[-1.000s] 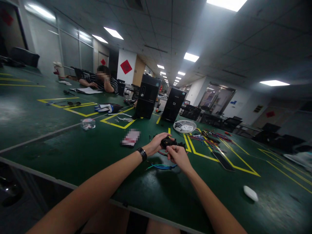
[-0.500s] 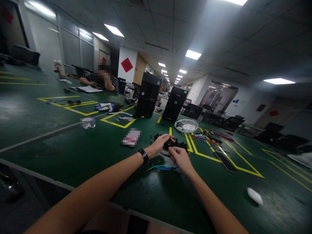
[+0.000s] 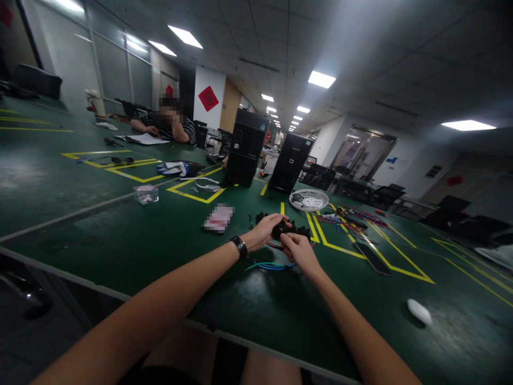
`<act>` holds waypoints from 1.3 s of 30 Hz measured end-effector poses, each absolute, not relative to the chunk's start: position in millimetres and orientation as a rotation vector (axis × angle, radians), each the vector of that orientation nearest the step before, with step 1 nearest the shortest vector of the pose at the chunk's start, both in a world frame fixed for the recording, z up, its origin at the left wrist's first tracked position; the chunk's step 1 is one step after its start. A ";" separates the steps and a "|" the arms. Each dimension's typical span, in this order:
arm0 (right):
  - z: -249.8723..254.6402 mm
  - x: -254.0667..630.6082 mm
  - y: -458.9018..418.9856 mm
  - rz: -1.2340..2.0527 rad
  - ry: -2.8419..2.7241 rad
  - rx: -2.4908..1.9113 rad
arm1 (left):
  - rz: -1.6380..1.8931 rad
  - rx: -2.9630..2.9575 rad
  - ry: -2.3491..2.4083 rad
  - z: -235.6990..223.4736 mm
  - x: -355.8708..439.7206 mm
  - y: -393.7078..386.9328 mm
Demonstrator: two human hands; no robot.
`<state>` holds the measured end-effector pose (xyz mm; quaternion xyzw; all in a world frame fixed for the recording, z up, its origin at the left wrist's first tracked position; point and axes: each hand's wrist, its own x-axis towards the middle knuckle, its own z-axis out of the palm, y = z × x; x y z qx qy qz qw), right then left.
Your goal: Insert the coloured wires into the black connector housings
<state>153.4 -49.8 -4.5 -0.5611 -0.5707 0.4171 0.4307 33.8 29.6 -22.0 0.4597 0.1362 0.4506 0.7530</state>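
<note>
A black, ridged electrical part is held in both hands just above the green table, its ends showing to either side of the fingers. My left hand, with a dark band at the wrist, is closed around its middle from the left. On the near side, my right hand pinches at the part with thumb and fingers. What exactly lies between the right fingertips is too small to make out. Beneath the hands, blue and green wires curve over the tabletop, and a reddish wire shows close under the part.
Two black computer towers stand beyond the hands, near a white basket. Coloured wires and a dark flat strip lie right, with a white mouse-like object. A clear box sits left; a person sits across.
The camera view has shifted slightly, moving the table items in the picture. Both hands keep their hold on the black part, with only slight finger movement.
</note>
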 end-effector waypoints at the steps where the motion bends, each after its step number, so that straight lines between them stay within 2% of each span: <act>1: -4.8 153.5 -49.6 1.043 -1.424 -1.390 | 0.985 0.995 0.295 -22.9 34.3 30.6; 9: -10.9 158.2 -44.7 1.057 -1.440 -1.444 | 0.968 1.045 0.335 -21.9 34.1 27.7; 19: -13.6 169.8 -42.1 1.041 -1.559 -1.563 | 1.036 1.683 0.408 -22.3 25.4 30.2; 39: -33.9 186.3 -28.3 0.871 -1.707 -1.602 | 0.943 1.669 0.492 -17.6 34.1 18.6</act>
